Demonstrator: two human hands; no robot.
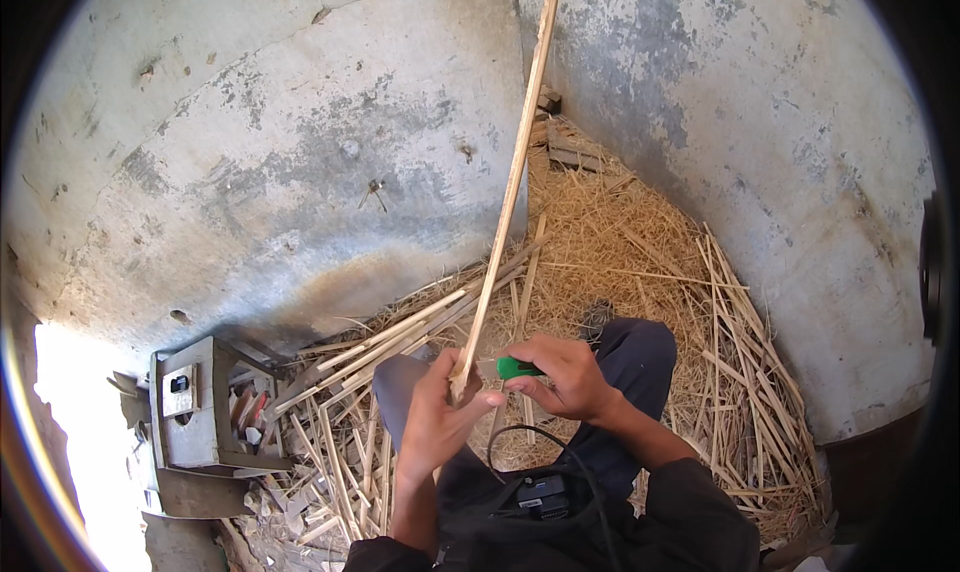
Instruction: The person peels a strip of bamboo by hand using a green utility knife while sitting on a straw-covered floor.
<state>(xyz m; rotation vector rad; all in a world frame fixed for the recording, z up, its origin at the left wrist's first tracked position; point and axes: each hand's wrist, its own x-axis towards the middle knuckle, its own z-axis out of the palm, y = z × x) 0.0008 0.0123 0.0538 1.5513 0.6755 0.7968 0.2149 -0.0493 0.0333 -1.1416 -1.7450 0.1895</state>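
My left hand [437, 412] is closed around the lower end of a long, pale wooden strip [513, 177]. The strip rises steeply from my fingers, leaning slightly right, and runs out past the top edge. Between the thumb and fingers of my right hand [570, 377] is a knife with a green handle [519, 368]. Its blade, only partly visible, points left and lies close against the strip just above my left thumb. Whether the edge cuts into the wood I cannot tell. Both hands are in front of my bent knees.
Straw-like shavings [600, 217] cover the floor in the corner. Several loose wooden strips [390, 337] lie to the left, and more strips [765, 402] line the right wall. A worn wooden box [188, 407] stands at the left. Peeling walls [300, 152] close in behind.
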